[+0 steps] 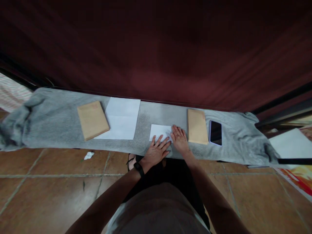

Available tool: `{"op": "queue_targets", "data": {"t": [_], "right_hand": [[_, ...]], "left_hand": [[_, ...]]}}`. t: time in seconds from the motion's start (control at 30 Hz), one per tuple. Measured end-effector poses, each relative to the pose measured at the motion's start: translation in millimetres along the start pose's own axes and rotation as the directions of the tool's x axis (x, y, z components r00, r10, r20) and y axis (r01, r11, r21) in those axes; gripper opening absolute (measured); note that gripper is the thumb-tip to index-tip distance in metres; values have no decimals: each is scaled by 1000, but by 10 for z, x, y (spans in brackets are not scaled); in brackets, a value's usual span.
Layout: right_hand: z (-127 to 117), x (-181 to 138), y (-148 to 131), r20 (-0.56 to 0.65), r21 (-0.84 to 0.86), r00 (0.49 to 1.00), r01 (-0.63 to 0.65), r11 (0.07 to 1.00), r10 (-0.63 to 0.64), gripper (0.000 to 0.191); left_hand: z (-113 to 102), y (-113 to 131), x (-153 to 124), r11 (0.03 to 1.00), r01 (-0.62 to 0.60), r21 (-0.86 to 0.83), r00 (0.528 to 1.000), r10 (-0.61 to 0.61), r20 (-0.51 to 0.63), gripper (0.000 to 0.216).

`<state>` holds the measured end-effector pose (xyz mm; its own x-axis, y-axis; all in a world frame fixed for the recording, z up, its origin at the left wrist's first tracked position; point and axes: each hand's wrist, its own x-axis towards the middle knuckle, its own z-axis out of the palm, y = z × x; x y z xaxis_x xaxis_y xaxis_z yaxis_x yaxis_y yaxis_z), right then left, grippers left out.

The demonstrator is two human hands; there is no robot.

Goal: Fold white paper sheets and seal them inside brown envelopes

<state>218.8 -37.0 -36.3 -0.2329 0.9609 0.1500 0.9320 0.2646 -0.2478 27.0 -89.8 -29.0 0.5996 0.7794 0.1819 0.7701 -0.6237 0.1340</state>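
A small white sheet of paper [159,130], which looks folded, lies on the grey cloth in front of me. My left hand [157,152] rests on its near edge with the fingers spread. Flat on the sheet's right end is my right hand [179,139], fingers stretched out. Just right of that hand sits a stack of brown envelopes [197,126]. Larger white paper [123,117] with a crease lies to the left, and another brown envelope stack [93,120] partly covers its left side.
The grey cloth [60,120] covers a long narrow bench. A phone [215,133] lies right of the envelopes. Behind the bench hangs a dark red curtain [156,58]. A paper scrap [89,155] is on the tiled floor [60,188]. White board [291,146] stands at far right.
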Motion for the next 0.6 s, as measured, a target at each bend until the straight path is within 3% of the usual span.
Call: {"op": "queue_targets", "data": {"t": [0.3,0.4,0.5,0.6], "right_hand": [[48,-636,-200,-16,13,991,133,991,-133,52],[28,-764,-227,-39,24,988,148,989,-147,52],[18,-772,-279,-45,33,992,118,992,-117,51],[34,-741,-376,-50,42,997,58,997,-56,52]], "left_hand": [[-12,-50,-31,1000,19,-12,1000,-19,13,50],[-15,-167,-56,984,173,-40,984,-174,-32,52],[-38,-328,-70,920,382,-84,915,-390,-103,55],[-74,-457,-47,869,460,-181,866,-484,-125,54]]}}
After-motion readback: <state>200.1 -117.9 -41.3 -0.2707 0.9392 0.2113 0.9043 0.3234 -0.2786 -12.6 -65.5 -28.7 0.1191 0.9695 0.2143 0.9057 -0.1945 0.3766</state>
